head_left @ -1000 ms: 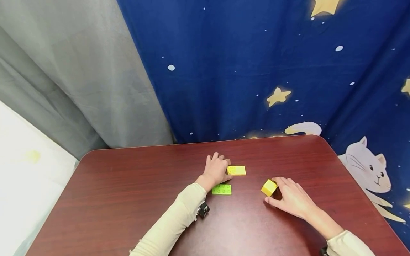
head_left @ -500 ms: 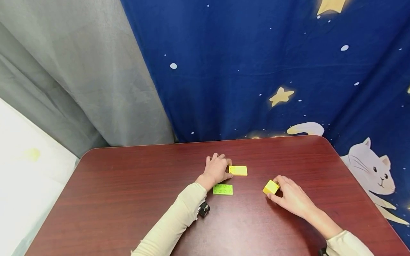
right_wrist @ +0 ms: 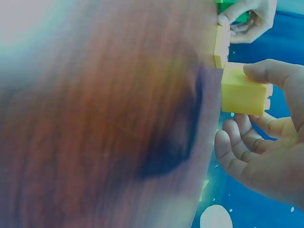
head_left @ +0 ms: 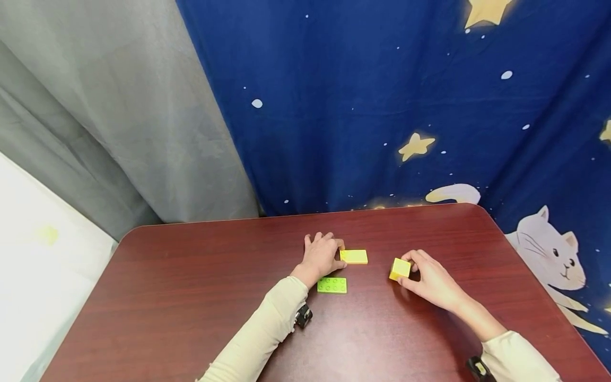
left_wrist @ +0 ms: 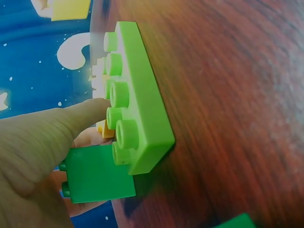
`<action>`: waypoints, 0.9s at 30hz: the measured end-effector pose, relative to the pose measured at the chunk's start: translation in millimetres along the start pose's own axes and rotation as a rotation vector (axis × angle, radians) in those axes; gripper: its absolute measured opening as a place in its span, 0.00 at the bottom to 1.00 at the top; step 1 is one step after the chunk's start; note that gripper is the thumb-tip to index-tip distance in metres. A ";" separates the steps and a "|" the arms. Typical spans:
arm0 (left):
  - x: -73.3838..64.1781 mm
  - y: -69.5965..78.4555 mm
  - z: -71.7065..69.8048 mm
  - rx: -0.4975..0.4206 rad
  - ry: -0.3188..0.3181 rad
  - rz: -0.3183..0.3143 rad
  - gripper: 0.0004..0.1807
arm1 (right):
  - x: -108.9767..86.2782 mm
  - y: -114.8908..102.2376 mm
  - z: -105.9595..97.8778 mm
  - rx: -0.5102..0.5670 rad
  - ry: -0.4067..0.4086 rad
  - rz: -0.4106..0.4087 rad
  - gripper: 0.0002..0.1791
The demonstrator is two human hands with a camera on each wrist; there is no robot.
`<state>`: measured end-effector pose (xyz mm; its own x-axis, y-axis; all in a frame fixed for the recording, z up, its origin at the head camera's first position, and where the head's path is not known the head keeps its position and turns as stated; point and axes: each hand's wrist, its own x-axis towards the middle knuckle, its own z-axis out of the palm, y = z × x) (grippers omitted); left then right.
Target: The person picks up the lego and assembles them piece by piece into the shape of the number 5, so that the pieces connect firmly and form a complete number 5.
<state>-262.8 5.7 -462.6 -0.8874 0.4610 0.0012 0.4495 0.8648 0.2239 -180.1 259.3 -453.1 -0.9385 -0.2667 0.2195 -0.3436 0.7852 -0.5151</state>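
Note:
In the head view my left hand (head_left: 321,257) lies beside a long yellow brick (head_left: 354,257), with thumb and a finger pinching its left end. A lime-green brick (head_left: 332,285) with studs up sits on the table just in front of that hand. The left wrist view shows a darker green brick (left_wrist: 99,173) under the palm; the hand hides it from the head view. To the right, my right hand (head_left: 431,278) pinches a square yellow brick (head_left: 400,269) between thumb and fingers. In the right wrist view this square brick (right_wrist: 243,95) appears with studs towards the palm.
The dark red table (head_left: 200,297) has rounded far corners. A grey curtain (head_left: 119,116) and a blue starry curtain (head_left: 334,116) hang behind its far edge. Another green piece (left_wrist: 240,222) shows at the bottom of the left wrist view.
My right thumb has come against the square yellow brick, and the right hand has moved slightly up in the head view, turning the brick. The left hand stays at the long yellow brick.

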 end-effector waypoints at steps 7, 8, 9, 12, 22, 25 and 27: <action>0.5 0.8 1.5 0.007 -0.003 -0.006 0.17 | 10.0 -3.2 1.3 0.015 -0.003 0.023 0.18; 0.6 0.8 1.6 0.010 -0.002 -0.006 0.17 | 10.8 -3.5 1.7 0.014 -0.003 0.023 0.18; 0.8 1.1 1.5 0.011 0.000 -0.005 0.17 | 11.3 -3.7 2.2 0.014 -0.002 0.023 0.18; 1.1 2.4 0.3 0.023 0.009 -0.002 0.16 | 12.5 -4.2 3.2 0.016 0.001 0.017 0.18; 5.0 10.9 -3.5 0.113 0.016 0.009 0.12 | 13.1 -3.0 4.1 0.002 0.009 0.012 0.18; 6.4 13.1 -3.1 0.132 0.012 -0.001 0.11 | 12.4 -1.1 2.5 -0.014 0.015 0.021 0.18; 7.6 14.9 -3.0 0.145 0.010 -0.006 0.11 | 11.8 0.2 1.2 -0.020 0.019 0.029 0.18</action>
<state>-263.2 21.6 -456.3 -0.8906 0.4547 0.0104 0.4540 0.8874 0.0803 -191.3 255.7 -451.6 -0.9471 -0.2333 0.2202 -0.3153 0.8036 -0.5048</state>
